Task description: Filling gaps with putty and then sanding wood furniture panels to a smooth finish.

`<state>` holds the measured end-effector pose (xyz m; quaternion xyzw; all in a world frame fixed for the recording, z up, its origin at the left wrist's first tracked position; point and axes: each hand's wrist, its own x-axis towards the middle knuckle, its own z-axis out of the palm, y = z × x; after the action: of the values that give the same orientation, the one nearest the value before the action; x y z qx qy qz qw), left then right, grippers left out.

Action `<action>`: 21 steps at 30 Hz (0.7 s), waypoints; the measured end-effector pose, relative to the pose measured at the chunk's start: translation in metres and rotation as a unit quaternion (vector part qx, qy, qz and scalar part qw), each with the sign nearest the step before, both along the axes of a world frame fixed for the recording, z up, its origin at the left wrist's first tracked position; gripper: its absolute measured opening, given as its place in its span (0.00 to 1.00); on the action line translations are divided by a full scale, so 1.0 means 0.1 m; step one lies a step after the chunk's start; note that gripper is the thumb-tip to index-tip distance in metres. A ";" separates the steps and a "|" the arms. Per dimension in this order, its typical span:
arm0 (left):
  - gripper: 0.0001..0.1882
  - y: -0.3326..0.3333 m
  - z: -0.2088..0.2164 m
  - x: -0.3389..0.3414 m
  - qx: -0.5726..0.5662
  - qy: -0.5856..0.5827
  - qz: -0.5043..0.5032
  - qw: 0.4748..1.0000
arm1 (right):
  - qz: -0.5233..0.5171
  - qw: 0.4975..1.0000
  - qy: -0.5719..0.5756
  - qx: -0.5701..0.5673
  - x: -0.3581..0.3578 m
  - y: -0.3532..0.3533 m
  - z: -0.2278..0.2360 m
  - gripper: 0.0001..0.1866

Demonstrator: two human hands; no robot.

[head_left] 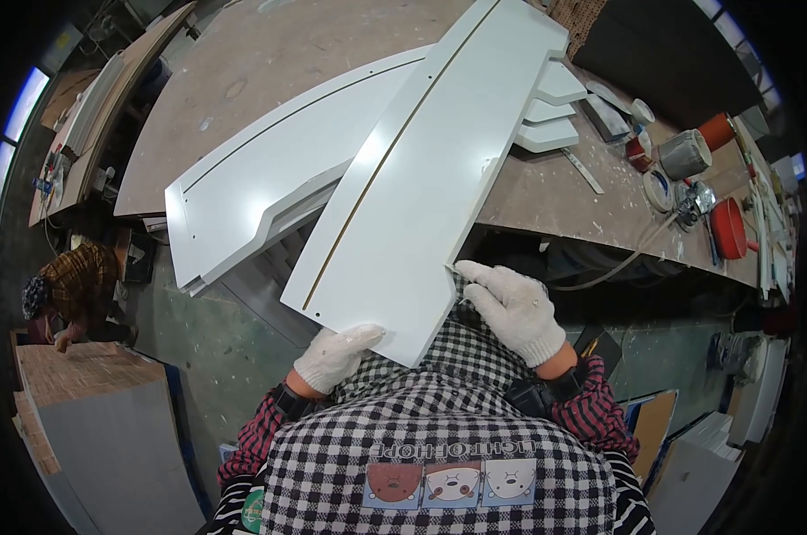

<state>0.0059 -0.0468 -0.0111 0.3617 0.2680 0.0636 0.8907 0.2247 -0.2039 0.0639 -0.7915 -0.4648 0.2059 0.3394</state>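
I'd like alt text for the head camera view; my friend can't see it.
A person's white-gloved left hand grips the near end of a long, glossy white panel, with the white-gloved right hand at its right edge. The panel overlaps similar white panels on a brown, stained table holding a red container.

A red bowl (730, 227), a grey tub (686, 153) and an orange cup (716, 131) rest on the worktop (546, 198); at left a person (80, 281) bends beside a brown-topped stack (91, 370).
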 end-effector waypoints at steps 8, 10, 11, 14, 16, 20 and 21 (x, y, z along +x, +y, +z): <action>0.18 0.01 -0.05 -0.01 -0.013 -0.012 0.008 1.000 | -0.009 0.998 0.065 -0.012 0.03 0.00 -0.07 0.16; 0.18 0.01 -0.04 0.00 -0.012 -0.010 0.001 1.000 | -0.014 0.995 0.096 -0.013 0.05 -0.01 -0.11 0.17; 0.18 0.01 -0.04 0.00 -0.013 -0.010 0.001 1.000 | -0.014 0.995 0.096 -0.013 0.05 -0.01 -0.13 0.17; 0.17 0.02 -0.08 -0.02 0.006 -0.015 -0.006 1.000 | -0.016 0.993 0.115 -0.011 0.06 -0.02 -0.19 0.18; 0.16 0.03 -0.10 -0.04 0.001 0.004 -0.017 1.000 | -0.014 0.994 0.104 -0.036 0.06 -0.02 -0.22 0.18; 0.16 0.01 -0.04 -0.02 0.004 0.002 -0.004 1.000 | -0.012 0.994 0.106 -0.031 0.04 -0.03 -0.32 0.18; 0.16 0.01 -0.05 -0.03 0.007 0.016 -0.004 1.000 | -0.009 0.994 0.100 -0.035 0.04 -0.03 -0.30 0.18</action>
<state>0.0031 -0.0457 -0.0158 0.3697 0.2802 0.0555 0.8842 0.2283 -0.2065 0.0342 -0.7825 -0.4143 0.2970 0.3577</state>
